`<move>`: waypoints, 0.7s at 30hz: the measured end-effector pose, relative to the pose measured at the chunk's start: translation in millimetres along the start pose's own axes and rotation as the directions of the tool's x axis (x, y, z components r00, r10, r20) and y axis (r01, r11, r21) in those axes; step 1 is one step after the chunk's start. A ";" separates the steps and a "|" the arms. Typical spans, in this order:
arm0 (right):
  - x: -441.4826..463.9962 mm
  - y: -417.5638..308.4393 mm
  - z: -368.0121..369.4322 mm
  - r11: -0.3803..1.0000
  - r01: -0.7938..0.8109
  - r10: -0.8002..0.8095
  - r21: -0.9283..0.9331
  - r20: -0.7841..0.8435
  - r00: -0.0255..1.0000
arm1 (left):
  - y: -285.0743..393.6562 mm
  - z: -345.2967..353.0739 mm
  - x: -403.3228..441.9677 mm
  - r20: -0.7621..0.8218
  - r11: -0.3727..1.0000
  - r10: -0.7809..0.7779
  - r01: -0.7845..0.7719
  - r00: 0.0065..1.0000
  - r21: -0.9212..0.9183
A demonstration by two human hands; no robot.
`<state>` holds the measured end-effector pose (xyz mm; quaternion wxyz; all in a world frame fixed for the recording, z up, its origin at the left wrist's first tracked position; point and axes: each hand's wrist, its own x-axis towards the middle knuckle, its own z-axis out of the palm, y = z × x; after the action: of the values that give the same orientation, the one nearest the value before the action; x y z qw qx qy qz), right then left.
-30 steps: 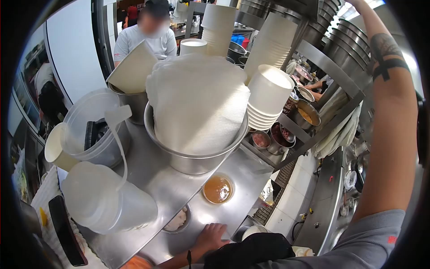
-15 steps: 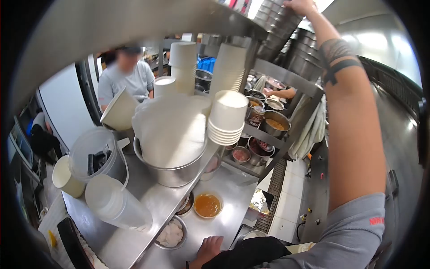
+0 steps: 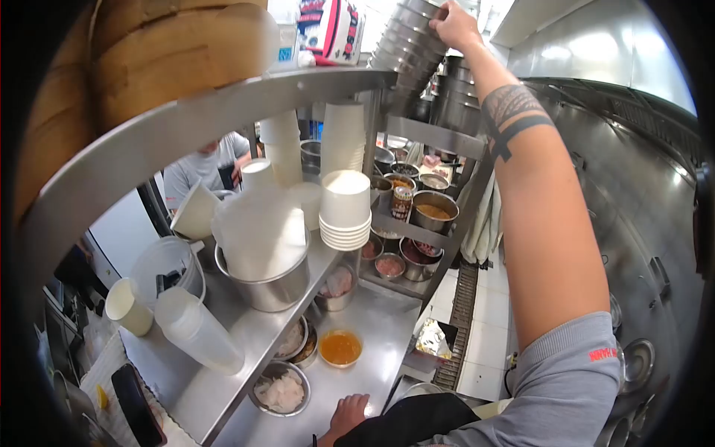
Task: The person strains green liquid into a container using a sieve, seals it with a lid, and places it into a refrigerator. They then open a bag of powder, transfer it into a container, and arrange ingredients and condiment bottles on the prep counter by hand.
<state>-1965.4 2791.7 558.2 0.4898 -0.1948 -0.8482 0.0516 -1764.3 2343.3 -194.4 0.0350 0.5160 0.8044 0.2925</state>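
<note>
My right hand (image 3: 456,28) is raised to the top shelf, its fingers closed on the rim of a tilted stack of steel pots (image 3: 410,48). More stacked steel pots (image 3: 456,104) stand just to its right. Low down, my left hand (image 3: 348,414) lies on the steel counter (image 3: 380,328), holding nothing, fingers stretched out. Near it is a bowl of orange-brown liquid (image 3: 340,348). A steel bowl of pale, sliced food (image 3: 281,390) sits to its left.
A steel shelf edge (image 3: 223,100) crosses above, with bamboo steamers (image 3: 171,52) on it. White paper tubs (image 3: 345,197), a steel pot (image 3: 275,290) and plastic containers (image 3: 195,328) crowd the middle shelf. Another person (image 3: 205,167) stands beyond. A foil-covered item (image 3: 433,339) is below right.
My view has tilted upward and shifted, bringing the steamers and more of the top shelf into sight. My right hand still grips the tilted pot stack; my left hand stays on the counter.
</note>
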 end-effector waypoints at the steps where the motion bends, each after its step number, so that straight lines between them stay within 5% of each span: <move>1: 59.8 50.5 54.6 0.984 0.074 -0.124 -0.164 -0.320 0.939 | -0.5 -4.3 3.3 0.003 1.000 0.006 -0.006 1.000 -0.031; 3: 42.0 30.8 32.4 0.992 0.090 -0.099 -0.090 -0.100 0.990 | -2.2 -6.6 4.8 0.020 0.999 0.001 0.001 1.000 -0.052; 21: -14.3 37.3 146.7 0.978 0.164 -0.200 0.125 0.377 0.904 | -6.7 -6.9 4.4 0.003 0.999 0.014 -0.014 1.000 -0.043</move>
<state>-2073.5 2835.7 460.8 0.3233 -0.0784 -0.9396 0.0811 -1774.3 2342.0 -191.0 0.0455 0.5213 0.7942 0.3090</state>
